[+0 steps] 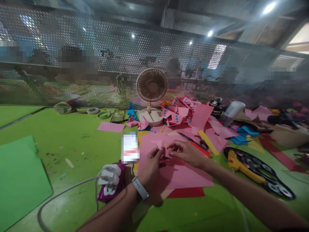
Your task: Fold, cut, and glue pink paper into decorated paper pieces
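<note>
My left hand (154,161), with a watch on its wrist, pinches a small folded pink paper piece (158,143) above a large pink paper sheet (188,174). Close beside it on the right, my right hand (182,150) has its fingers curled in toward the same piece. Whatever lies between its fingertips is too small to make out. Under the pink sheet, a red sheet (190,192) shows at the near edge. A phone (130,147) with a lit screen lies left of the sheet, a cable plugged into it.
Behind stand a small fan (152,85) and a heap of folded pink paper (181,111) against a perforated metal screen (101,64). A yellow glue gun (243,167) rests on the right. White plugs (109,174) and a cord lie left; a green board (21,180) is farther left.
</note>
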Demonstrator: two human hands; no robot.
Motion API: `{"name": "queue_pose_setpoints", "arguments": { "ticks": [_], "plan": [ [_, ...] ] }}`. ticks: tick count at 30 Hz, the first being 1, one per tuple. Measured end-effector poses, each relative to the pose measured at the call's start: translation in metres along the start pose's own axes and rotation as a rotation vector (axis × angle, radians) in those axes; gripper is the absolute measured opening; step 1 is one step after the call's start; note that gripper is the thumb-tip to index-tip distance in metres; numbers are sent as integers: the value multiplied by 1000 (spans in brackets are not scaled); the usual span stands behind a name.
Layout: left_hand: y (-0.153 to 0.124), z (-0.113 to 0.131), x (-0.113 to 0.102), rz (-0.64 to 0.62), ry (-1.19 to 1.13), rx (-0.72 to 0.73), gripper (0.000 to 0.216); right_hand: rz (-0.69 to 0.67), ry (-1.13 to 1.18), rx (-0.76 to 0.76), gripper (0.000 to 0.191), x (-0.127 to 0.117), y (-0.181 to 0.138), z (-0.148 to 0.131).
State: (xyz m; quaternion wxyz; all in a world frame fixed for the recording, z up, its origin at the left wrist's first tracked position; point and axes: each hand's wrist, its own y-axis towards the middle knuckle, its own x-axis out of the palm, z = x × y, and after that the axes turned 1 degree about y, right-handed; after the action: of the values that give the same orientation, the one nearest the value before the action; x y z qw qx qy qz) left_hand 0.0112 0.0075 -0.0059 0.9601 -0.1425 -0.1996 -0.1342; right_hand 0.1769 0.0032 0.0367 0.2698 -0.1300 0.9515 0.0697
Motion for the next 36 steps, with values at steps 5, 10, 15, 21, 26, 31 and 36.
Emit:
{"name": "queue_pose_setpoints", "arguments": {
  "ticks": [5, 10, 15, 21, 26, 31, 36],
  "plan": [
    [0, -1, -1, -20, -11, -16, 37, 17, -193, -126, 12, 4, 0, -8],
    [2, -1, -1, -14, -41, -4, 38, 94, -285, -210, 12, 5, 0, 1],
    [-3, 3, 2, 0, -19, -22, 35, 145, -276, -260, 12, 0, -4, 10],
    [-4, 4, 3, -3, -62, -8, 32, 119, -330, -300, 14, 0, -18, 14],
    [-5, 3, 4, -29, -58, -29, 31, 348, -381, -301, 20, -7, -14, 24],
    [-3, 3, 3, -42, -8, 11, 32, 202, -258, -123, 33, -17, 0, 30],
    [-3, 5, 2, -23, -12, 30, 32, 23, -60, -8, 36, -17, 5, 30]
  ]
}}
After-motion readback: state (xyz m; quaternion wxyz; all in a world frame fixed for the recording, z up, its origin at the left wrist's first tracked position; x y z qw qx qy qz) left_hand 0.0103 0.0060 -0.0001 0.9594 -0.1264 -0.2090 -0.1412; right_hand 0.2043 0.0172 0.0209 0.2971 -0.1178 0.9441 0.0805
